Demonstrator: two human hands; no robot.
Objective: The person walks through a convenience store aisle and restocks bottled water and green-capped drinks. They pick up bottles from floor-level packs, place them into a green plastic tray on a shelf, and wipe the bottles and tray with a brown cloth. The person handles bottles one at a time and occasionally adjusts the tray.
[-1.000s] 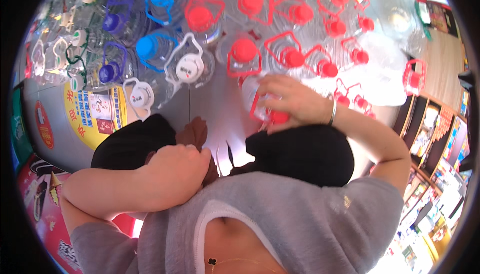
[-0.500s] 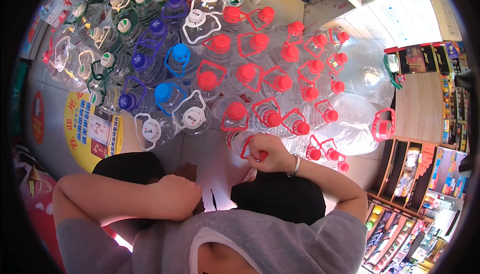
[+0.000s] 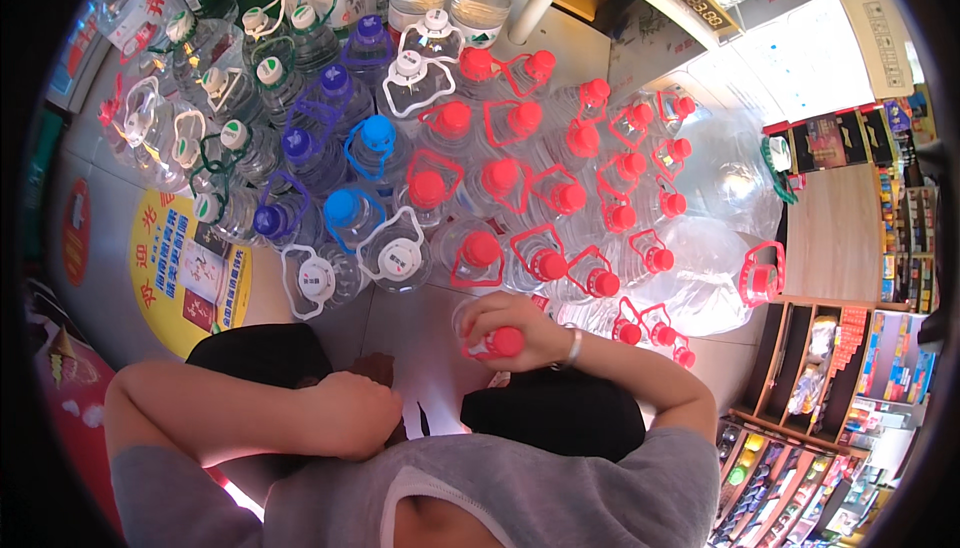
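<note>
- The person's right hand [image 3: 515, 330] has its fingers curled around the upper part of a clear bottle [image 3: 505, 341], with the bottle's red cap showing just below the fingers.
- This bottle is in front of the person's right knee [image 3: 555, 410], tilted rather than upright, near the front edge of a crowd of clear jugs; whether its base touches the floor [image 3: 400, 310] cannot be told.
- A pale bracelet [image 3: 571, 346] circles the right wrist.
- The left hand [image 3: 360, 416] is bent in across the lap, its fingers folded inward; whether it pinches anything cannot be told.
- Just beyond the left hand is a brown item [image 3: 374, 366], partly hidden.
- Ahead of the hands, many red-capped jugs [image 3: 478, 250] with red loop handles stand close together.
- A white-capped jug [image 3: 402, 260] stands at the front, with blue-capped jugs [image 3: 342, 210] and purple-capped jugs [image 3: 270, 220] farther left and back.
- Green-handled jugs [image 3: 230, 138] stand beyond those, toward the left.
- To the right lies clear plastic wrapping [image 3: 708, 278], near a packed shelf [image 3: 815, 348].
- A yellow sign [image 3: 165, 283] is on the floor at the left.
</note>
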